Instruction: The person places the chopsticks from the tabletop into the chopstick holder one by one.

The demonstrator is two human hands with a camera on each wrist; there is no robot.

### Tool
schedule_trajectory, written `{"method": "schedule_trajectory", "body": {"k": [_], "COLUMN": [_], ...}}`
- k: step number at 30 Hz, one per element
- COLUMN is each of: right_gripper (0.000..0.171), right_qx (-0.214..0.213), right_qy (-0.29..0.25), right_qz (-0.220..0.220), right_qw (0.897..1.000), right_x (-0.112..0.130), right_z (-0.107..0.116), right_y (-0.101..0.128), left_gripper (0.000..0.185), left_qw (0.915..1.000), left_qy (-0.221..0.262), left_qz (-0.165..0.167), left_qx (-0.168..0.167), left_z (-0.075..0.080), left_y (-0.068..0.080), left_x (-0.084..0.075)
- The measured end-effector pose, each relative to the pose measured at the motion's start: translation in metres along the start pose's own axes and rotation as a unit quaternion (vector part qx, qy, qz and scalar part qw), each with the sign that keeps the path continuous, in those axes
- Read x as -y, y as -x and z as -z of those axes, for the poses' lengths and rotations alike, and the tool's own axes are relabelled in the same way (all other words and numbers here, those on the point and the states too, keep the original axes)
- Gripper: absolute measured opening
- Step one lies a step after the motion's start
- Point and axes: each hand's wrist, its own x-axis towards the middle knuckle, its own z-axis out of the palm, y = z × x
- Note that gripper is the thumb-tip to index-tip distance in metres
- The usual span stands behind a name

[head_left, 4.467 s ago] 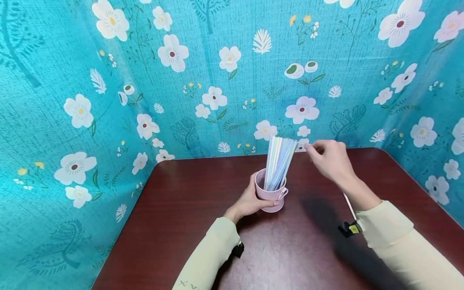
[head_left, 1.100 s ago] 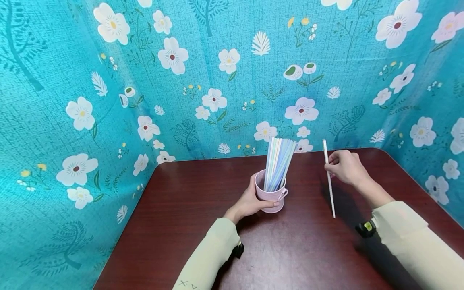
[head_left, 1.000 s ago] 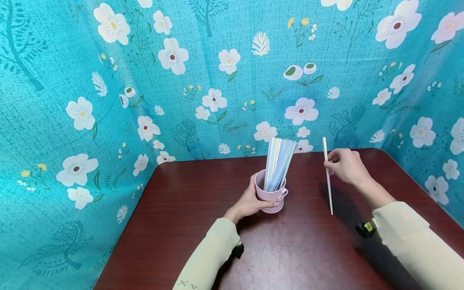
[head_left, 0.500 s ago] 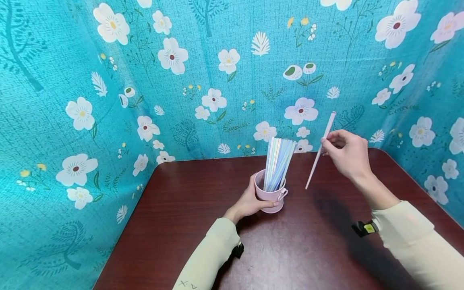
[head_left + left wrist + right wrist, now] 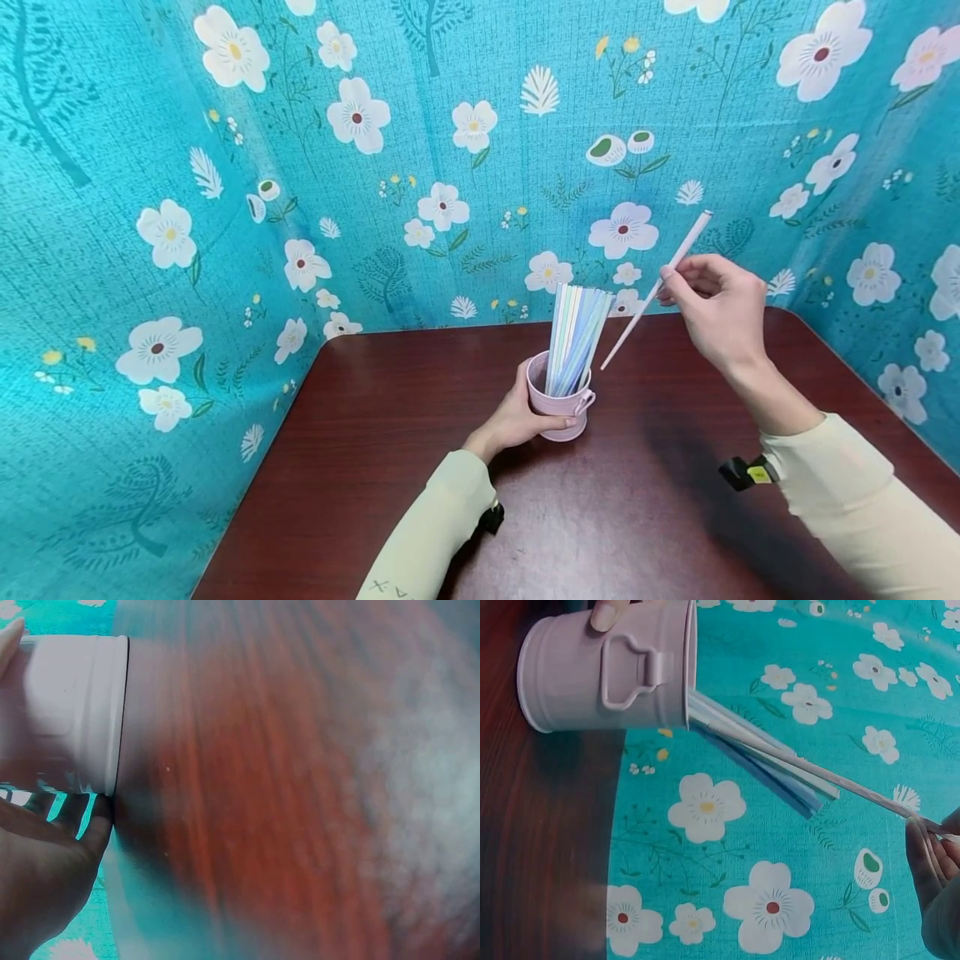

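A small pink metal bucket [image 5: 553, 405] with a side handle stands upright on the table, and my left hand [image 5: 517, 417] grips it round its left side. In the bucket leans a bundle of pale blue, green and white straws [image 5: 576, 337]. Thumb and fingers of my right hand [image 5: 716, 312] pinch a single pale pink straw [image 5: 645, 302], tilted with its lower end close to the bucket's right rim. The right wrist view has the bucket [image 5: 607, 671] lying sideways, with the held straw [image 5: 840, 780] overlapping the bundle. From the left wrist, the bucket's lower wall [image 5: 67, 712] shows above my hand [image 5: 45, 877].
The dark red-brown wooden table [image 5: 390, 433] has rounded far corners. A turquoise flowered cloth [image 5: 480, 200] hangs behind it and at both sides. My right arm casts a shadow [image 5: 697, 458] over the table's right part.
My right hand came into view of the straw low on the right, then raised it and moved it left, tilting its lower end towards the bucket. My left hand and the bucket stayed put.
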Motion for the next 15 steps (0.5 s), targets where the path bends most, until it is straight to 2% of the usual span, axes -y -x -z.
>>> {"method": "schedule_trajectory", "body": {"k": [8, 15], "right_gripper": [0.015, 0.013], "right_qx": [0.015, 0.044], "right_qy": [-0.021, -0.037], "right_qz": [-0.006, 0.002], "right_qw": [1.0, 0.998], "right_x": [0.009, 0.034], "right_z": [-0.011, -0.019], "right_y": [0.002, 0.014], "left_gripper": [0.109, 0.11], "left_qw": [1.0, 1.0], "left_qy": [0.004, -0.002], "left_qz": [-0.006, -0.005], "left_qx": [0.0, -0.004], "left_z": [0.0, 0.0], "left_y": [0.001, 0.001], "left_x": [0.0, -0.001]}}
